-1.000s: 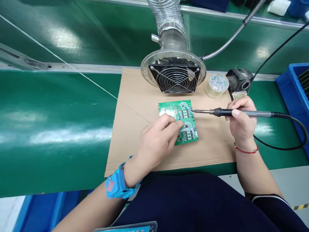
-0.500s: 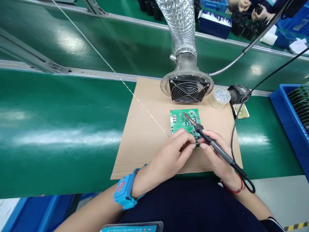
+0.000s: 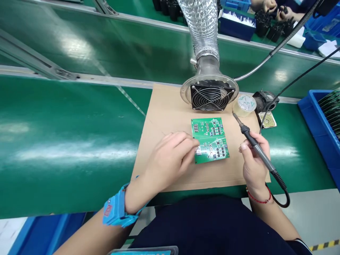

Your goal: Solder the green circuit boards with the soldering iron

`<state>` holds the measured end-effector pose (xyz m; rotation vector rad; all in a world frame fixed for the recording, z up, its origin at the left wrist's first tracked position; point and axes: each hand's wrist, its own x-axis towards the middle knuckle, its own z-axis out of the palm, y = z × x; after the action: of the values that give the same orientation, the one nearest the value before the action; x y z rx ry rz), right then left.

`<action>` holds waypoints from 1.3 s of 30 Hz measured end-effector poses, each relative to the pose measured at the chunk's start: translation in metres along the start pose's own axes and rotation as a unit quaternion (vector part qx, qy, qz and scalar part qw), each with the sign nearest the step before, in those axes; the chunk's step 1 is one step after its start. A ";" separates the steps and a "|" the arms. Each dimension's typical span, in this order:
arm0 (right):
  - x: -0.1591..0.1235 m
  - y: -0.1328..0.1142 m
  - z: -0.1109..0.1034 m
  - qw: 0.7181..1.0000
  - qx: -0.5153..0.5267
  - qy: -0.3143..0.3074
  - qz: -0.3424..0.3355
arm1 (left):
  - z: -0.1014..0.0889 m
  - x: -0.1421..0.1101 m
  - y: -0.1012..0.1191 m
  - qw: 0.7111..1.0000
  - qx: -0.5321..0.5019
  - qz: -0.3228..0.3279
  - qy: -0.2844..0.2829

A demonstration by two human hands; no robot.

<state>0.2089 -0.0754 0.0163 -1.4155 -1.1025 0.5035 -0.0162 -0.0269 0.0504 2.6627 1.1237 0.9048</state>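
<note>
Board [image 3: 212, 132] lies on the cardboard [image 3: 164, 106], my left hand [image 3: 172, 156] at its left edge, fingers pinching a thin wire [image 3: 132, 102]; my right hand [image 3: 253, 168] clasps the iron [image 3: 262, 156], tip near the tape [image 3: 246, 104].

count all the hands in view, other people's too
4: the left hand at the left edge of the circuit board, the right hand holding the soldering iron, and, top right, one co-worker hand beside another co-worker hand.

Green circuit board [image 3: 211, 136] flat on cardboard [image 3: 163, 109]; black-grey soldering iron [image 3: 259, 150] slanted, right of board.
</note>
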 end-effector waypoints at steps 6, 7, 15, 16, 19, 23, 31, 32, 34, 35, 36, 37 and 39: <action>0.007 -0.002 -0.010 0.998 -0.012 0.018 -0.055 | 0.002 -0.007 0.005 0.983 -0.149 -0.092 -0.047; 0.007 -0.002 -0.010 0.997 -0.022 0.012 -0.068 | 0.001 -0.005 0.005 0.982 -0.154 -0.097 -0.047; 0.000 0.001 -0.012 0.992 -0.081 -0.032 -0.096 | -0.003 0.010 -0.009 0.991 0.042 -0.067 0.108; 0.000 0.000 -0.012 0.991 -0.081 -0.039 -0.094 | -0.002 0.011 -0.010 0.988 0.069 -0.062 0.121; -0.001 -0.001 -0.013 0.990 -0.084 -0.058 -0.095 | -0.001 0.015 -0.013 0.984 0.109 -0.062 0.129; -0.001 -0.001 -0.012 0.989 -0.091 -0.066 -0.098 | 0.002 0.018 -0.015 0.983 0.104 -0.070 0.133; 0.001 -0.002 -0.009 0.986 -0.109 -0.095 -0.083 | 0.004 0.020 -0.016 0.985 0.096 -0.069 0.129; 0.001 -0.002 -0.009 0.986 -0.109 -0.096 -0.083 | 0.004 0.020 -0.016 0.986 0.093 -0.067 0.124; 0.001 -0.002 -0.009 0.986 -0.107 -0.098 -0.083 | 0.004 0.021 -0.014 0.988 0.091 -0.057 0.112; 0.001 -0.002 -0.009 0.986 -0.106 -0.098 -0.084 | 0.004 0.021 -0.014 0.988 0.093 -0.052 0.108; 0.001 -0.002 -0.009 0.986 -0.106 -0.099 -0.084 | 0.005 0.022 -0.013 0.989 0.094 -0.048 0.106; 0.001 -0.002 -0.009 0.986 -0.106 -0.098 -0.084 | 0.005 0.023 -0.012 0.989 0.094 -0.047 0.105; 0.001 -0.002 -0.009 0.986 -0.108 -0.097 -0.086 | 0.007 0.025 -0.010 0.989 0.093 -0.048 0.107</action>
<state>0.2157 -0.0794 0.0204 -1.4634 -1.4589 0.4139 -0.0052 -0.0019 0.0533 2.6748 1.4355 1.1432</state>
